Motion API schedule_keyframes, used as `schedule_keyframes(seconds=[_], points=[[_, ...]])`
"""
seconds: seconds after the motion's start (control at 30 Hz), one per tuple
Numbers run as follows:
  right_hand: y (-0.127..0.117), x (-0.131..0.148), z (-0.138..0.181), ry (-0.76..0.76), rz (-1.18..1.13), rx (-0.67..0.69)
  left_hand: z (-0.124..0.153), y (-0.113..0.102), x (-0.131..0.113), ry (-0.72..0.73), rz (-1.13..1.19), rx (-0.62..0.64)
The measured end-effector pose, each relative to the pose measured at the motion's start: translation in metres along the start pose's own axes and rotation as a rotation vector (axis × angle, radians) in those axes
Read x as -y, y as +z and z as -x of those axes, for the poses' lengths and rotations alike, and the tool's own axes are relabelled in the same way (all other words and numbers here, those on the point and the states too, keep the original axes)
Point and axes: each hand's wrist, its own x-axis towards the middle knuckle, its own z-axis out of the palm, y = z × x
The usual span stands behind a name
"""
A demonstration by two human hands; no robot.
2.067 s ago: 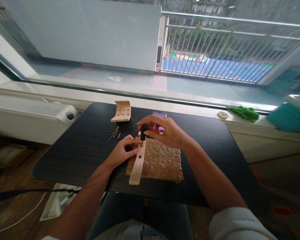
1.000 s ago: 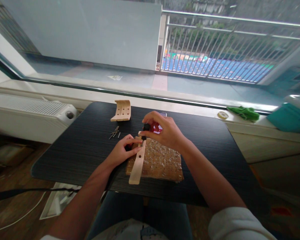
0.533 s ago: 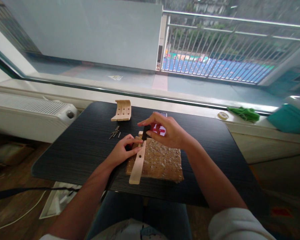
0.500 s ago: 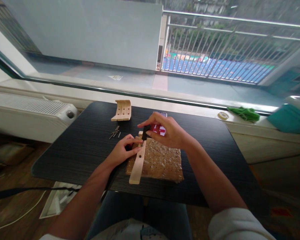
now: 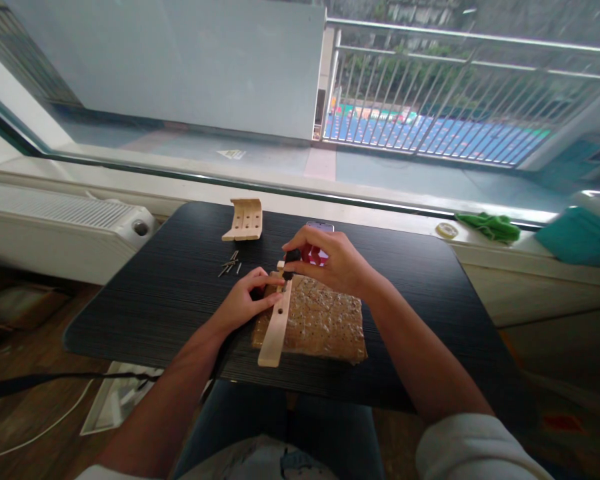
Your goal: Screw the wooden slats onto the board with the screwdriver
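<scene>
My right hand had its fingers clamped on the black tool, above the wooden strip lying on the brown block; my left hand touched the strip, whether pinching I couldn't tell.

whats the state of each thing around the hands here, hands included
left hand, thumb and finger at wooden strip
right hand, gripping black-handled tool
black-handled tool, pointing down at wooden strip
wooden strip, lying across brown block, one hole uncovered
brown block, flat on table, surface rough and pitted
screws, loose in a scatter
curved wooden piece, set apart
phone, partly hidden
</scene>
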Motion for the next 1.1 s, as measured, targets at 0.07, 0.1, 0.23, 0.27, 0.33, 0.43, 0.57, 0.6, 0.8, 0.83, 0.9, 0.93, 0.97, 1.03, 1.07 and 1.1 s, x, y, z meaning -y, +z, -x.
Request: schedule_keyframes(seconds=[0.07, 0.1, 0.23, 0.27, 0.33, 0.43, 0.57, 0.6, 0.8, 0.83, 0.9, 0.93, 0.97, 1.03, 1.07, 1.1], points=[[0.0009, 0.0004, -0.0002, 0.014, 0.011, -0.01, -0.0003, 0.0001, 0.0, -0.003, -0.011, -0.006], [0.0013, 0.0006, -0.0003, 0.022, 0.019, -0.014, -0.0003, 0.0003, -0.0001, -0.007, -0.015, -0.011], [0.0027, 0.0005, -0.0007, 0.037, 0.047, -0.034, -0.0001, 0.0003, -0.0002, -0.014, -0.019, -0.019], [0.0031, 0.0002, -0.0007, 0.038, 0.053, -0.04, 0.0001, 0.0002, -0.0001, -0.014, -0.02, -0.019], [0.0038, -0.0002, -0.0007, 0.039, 0.059, -0.053, 0.0003, -0.0001, 0.0003, -0.016, -0.026, -0.017], [0.0044, -0.0002, -0.0007, 0.036, 0.059, -0.066, 0.0004, -0.0002, 0.0009, -0.01, -0.03, -0.016], [0.005, 0.0009, -0.001, 0.057, 0.07, -0.077, 0.0001, 0.0003, 0.0006, 0.002, -0.021, -0.013], [0.0054, 0.0011, -0.0011, 0.064, 0.077, -0.08, 0.0001, 0.0004, 0.0002, 0.003, -0.017, -0.013], [0.0084, 0.0002, -0.0001, 0.008, 0.119, -0.086, 0.0002, 0.0, -0.0016, -0.014, 0.002, -0.002], [0.0083, 0.0001, 0.0001, -0.014, 0.122, -0.081, 0.0002, 0.0, -0.0015, -0.015, 0.003, -0.002], [0.0072, 0.0002, 0.0002, -0.033, 0.123, -0.067, 0.0001, 0.0001, -0.0009, -0.021, -0.001, -0.007], [0.0061, 0.0005, 0.0003, -0.029, 0.125, -0.058, 0.0001, 0.0002, -0.0006, -0.024, -0.003, -0.009], [0.0048, 0.0007, 0.0002, -0.023, 0.129, -0.046, 0.0001, 0.0002, -0.0003, -0.026, -0.005, -0.008], [0.0022, 0.0009, 0.0002, -0.025, 0.147, -0.009, 0.0002, 0.0003, 0.0001, -0.021, -0.006, -0.006], [0.0012, 0.0008, 0.0001, -0.036, 0.158, 0.021, 0.0003, 0.0003, 0.0002, -0.015, -0.007, -0.002], [0.0007, 0.0006, 0.0001, -0.051, 0.166, 0.057, 0.0004, 0.0002, 0.0004, -0.008, -0.009, 0.001]])
